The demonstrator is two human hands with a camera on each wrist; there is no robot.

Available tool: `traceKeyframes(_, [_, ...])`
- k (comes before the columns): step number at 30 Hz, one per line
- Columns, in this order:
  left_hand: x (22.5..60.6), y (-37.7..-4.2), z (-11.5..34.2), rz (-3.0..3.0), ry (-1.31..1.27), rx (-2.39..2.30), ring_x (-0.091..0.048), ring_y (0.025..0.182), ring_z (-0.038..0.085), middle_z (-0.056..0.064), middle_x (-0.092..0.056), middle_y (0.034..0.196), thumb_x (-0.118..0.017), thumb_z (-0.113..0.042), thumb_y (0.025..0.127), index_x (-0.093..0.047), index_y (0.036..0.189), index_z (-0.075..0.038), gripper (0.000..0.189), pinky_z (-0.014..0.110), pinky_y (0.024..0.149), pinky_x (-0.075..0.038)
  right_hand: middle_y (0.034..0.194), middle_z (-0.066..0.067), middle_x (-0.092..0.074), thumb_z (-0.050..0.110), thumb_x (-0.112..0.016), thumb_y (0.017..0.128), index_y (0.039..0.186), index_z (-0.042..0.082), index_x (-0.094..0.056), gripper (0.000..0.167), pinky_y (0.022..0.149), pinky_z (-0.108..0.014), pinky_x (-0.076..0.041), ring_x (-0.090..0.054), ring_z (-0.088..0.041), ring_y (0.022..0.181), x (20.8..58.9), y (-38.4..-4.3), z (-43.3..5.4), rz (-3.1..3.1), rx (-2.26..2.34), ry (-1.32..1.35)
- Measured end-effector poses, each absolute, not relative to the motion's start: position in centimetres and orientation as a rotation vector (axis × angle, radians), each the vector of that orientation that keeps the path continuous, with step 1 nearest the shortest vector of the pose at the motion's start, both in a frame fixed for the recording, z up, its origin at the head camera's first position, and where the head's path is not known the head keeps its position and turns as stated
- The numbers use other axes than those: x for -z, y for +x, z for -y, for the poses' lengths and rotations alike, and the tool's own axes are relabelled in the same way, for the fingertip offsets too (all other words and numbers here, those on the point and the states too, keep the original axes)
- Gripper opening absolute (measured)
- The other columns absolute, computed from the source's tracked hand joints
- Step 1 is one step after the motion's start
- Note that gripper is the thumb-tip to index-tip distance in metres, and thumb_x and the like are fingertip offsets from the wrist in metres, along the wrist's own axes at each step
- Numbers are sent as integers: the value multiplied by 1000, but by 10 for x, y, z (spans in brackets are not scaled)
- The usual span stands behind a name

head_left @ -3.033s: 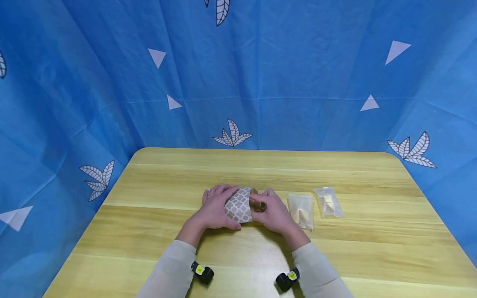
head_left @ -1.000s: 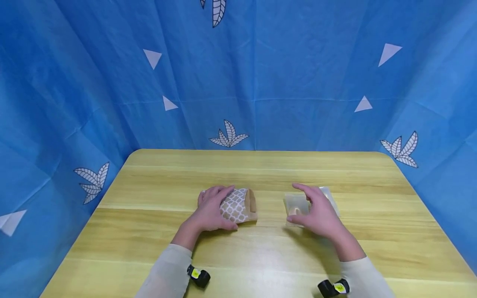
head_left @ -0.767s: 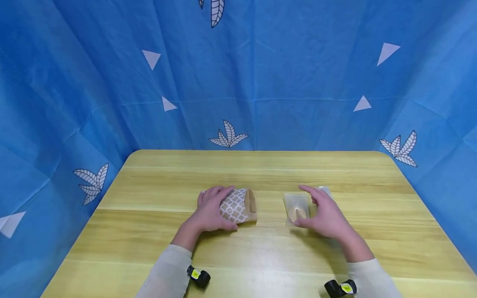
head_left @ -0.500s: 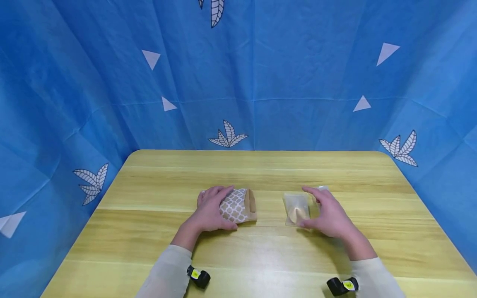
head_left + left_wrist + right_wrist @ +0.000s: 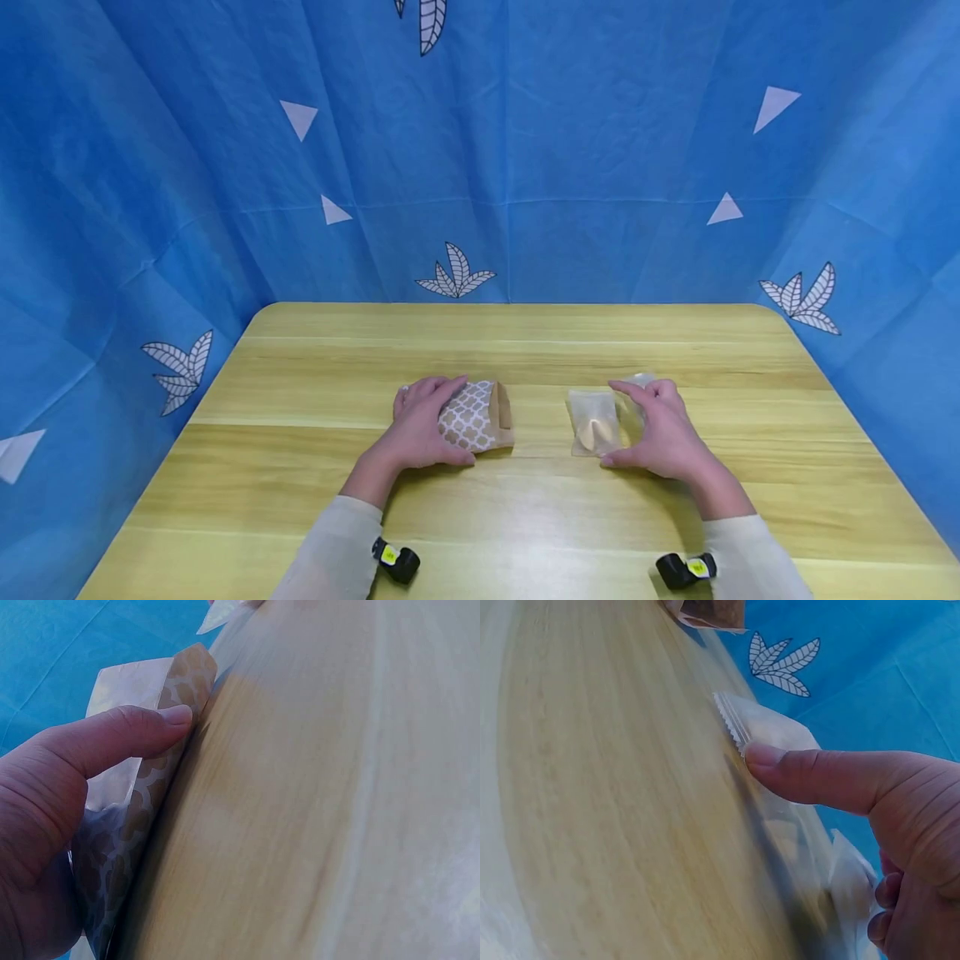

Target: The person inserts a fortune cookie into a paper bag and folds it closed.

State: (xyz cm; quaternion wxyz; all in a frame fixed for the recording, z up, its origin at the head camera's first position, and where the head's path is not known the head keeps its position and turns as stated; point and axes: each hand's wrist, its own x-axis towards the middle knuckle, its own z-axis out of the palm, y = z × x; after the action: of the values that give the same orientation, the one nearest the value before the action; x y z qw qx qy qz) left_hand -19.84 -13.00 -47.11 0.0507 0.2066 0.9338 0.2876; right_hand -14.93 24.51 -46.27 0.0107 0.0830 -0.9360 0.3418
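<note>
My left hand (image 5: 422, 423) grips a small brown paper bag (image 5: 467, 417) with a white lattice print, lying on its side with its mouth facing right. Its thumb presses along the bag's near side in the left wrist view. On the right, my right hand (image 5: 663, 433) arches over the right side of a clear packet (image 5: 588, 404), thumb at its lower corner and forefinger near its upper one. The thumb touches the packet's serrated edge (image 5: 729, 724). A tan folded piece like a fortune cookie shows inside. Behind the hand lies a second clear packet (image 5: 640, 380), mostly hidden.
Everything lies on a light wooden table (image 5: 525, 333). A blue curtain (image 5: 600, 150) with white leaves and triangles hangs behind it. Black wrist cameras sit on both sleeves.
My right hand has left the bag's mouth and moved right to the packets. Lately its thumb has shifted to the first packet's lower corner. The left hand stays on the bag.
</note>
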Motion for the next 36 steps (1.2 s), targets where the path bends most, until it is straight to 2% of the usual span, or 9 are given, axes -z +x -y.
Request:
traceKeyframes(6, [473, -200, 130, -2847, 607, -843, -29, 138, 27, 5, -41, 147, -93, -52, 54, -37, 156, -29, 118, 56, 114, -3, 106, -12, -34, 37, -98, 56, 145, 10, -52, 103, 74, -40, -35, -33, -30, 96, 466, -151, -245, 2939, -977, 293])
traceKeyframes(20, [472, -200, 129, -2854, 621, -831, -29, 138, 28, 5, -42, 147, -93, -52, 55, -38, 155, -27, 116, 59, 113, -4, 112, -13, -42, 49, -96, 53, 144, 13, -52, 108, 77, -42, -35, -40, -32, 99, 466, -150, -241, 2960, -872, 312])
traceKeyframes(36, [470, -200, 127, -2849, 631, -835, -28, 139, 29, 6, -42, 147, -93, -52, 56, -38, 155, -26, 116, 59, 113, -3, 118, -15, -52, 36, -96, 56, 134, 6, -53, 94, 85, -50, -39, -43, -32, 104, 469, -149, -238, 2932, -916, 314])
